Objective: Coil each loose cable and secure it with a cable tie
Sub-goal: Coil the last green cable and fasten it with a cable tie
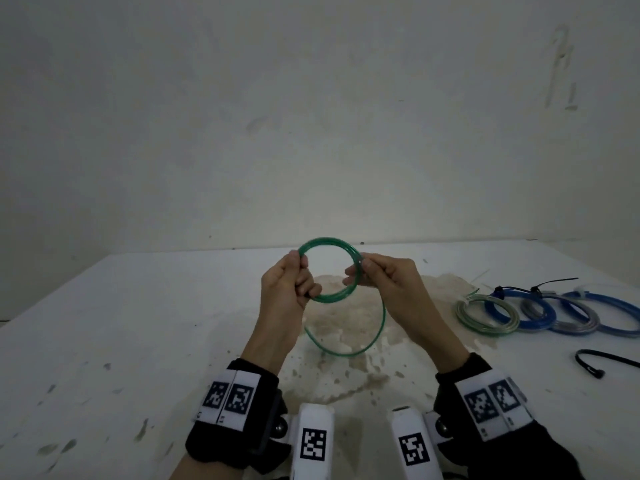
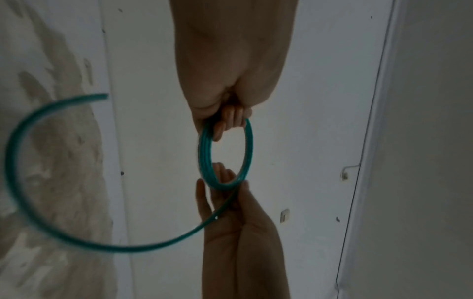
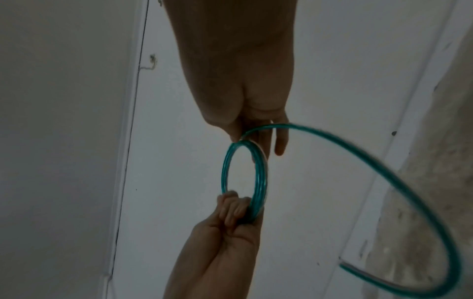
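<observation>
Cable coil (image 1: 327, 268) above table (image 1: 138, 323) centre, between hands; tied coils (image 1: 540, 313) right; loose tie (image 1: 602, 362) apparently nearer.

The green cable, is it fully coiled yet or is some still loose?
Partly coiled: the green cable forms a ring, but a loose tail hangs below.

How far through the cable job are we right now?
Done: four coils, blue and grey, lie overlapping at the right of the table, at least some with ties on. In hand: the green cable is mostly coiled; the left hand grips one side, the right hand pinches the other, and a loose tail hangs below. Left: wind in that tail and fasten it, probably with the black cable tie lying nearby.
</observation>
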